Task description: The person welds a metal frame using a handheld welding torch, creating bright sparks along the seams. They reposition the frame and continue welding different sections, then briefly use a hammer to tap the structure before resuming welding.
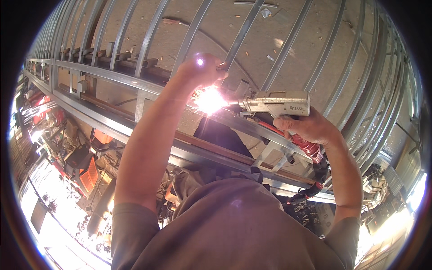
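My right hand (pixel 310 128) grips a pale metal welding gun (pixel 276 103) whose nozzle points left. A glaring white-pink arc (pixel 209 100) throws sparks just past the nozzle, at the long metal rail (pixel 252 128) of a barred frame. The glare hides the joint there. Just beyond the arc, my left hand (pixel 202 71) is closed around the lower part of a square metal bar (pixel 240 38), where it nears the rail. A red-wrapped cable (pixel 308 147) runs down from the gun's handle beneath my right hand.
Parallel metal bars (pixel 288 42) spread across the far side over a dusty concrete floor (pixel 211 33). A second rail (pixel 112 130) crosses nearer my body. At the left lie an orange chair-like item (pixel 88 173) and cluttered gear. Thin debris and a cable lie on the floor.
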{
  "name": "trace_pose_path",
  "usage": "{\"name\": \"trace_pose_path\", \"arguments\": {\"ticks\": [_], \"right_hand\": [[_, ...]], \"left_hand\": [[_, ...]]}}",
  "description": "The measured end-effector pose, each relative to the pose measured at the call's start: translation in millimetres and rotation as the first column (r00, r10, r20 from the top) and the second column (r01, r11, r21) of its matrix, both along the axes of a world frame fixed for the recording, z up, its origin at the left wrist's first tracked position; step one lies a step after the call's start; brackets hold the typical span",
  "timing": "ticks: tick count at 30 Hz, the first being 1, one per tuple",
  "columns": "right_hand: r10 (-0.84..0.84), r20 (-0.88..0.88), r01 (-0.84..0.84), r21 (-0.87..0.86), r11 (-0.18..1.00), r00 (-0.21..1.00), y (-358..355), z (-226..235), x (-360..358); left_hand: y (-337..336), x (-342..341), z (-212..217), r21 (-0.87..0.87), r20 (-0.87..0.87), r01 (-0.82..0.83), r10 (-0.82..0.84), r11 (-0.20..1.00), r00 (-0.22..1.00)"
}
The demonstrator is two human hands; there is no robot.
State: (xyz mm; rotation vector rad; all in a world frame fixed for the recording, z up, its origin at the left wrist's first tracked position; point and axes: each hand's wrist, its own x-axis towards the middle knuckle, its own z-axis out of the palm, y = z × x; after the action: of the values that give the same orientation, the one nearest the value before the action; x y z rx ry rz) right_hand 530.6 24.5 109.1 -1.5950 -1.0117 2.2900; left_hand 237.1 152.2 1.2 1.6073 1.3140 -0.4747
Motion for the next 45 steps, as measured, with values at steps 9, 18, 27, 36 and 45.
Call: {"name": "trace_pose_path", "arguments": {"ticks": [9, 18, 27, 36, 45], "right_hand": [[-0.112, 0.020, 0.114, -0.133, 0.985, 0.993, -26, 4, 54], [-0.109, 0.086, 0.123, -0.187, 0.975, 0.990, -61, -4, 87], [-0.047, 0.072, 0.058, -0.159, 0.986, 0.996, -60, -5, 89], [-0.005, 0.102, 0.024, -0.183, 0.983, 0.995, -60, -6, 89], [-0.038, 0.063, 0.049, -0.176, 0.983, 0.997, -59, -3, 89]], "left_hand": [[3, 19, 40, 0.315, 0.028, -0.099, 0.095, 0.944, 0.995], [-51, 93, 18, 0.073, 0.073, 0.154, -0.159, 0.985, 0.985], [-49, 88, 7, 0.088, 0.183, 0.066, -0.081, 0.994, 0.980], [-45, 92, 8, 0.021, 0.133, 0.107, -0.108, 0.994, 0.985], [-47, 93, 7, 0.084, 0.113, 0.127, -0.136, 0.988, 0.984]]}}
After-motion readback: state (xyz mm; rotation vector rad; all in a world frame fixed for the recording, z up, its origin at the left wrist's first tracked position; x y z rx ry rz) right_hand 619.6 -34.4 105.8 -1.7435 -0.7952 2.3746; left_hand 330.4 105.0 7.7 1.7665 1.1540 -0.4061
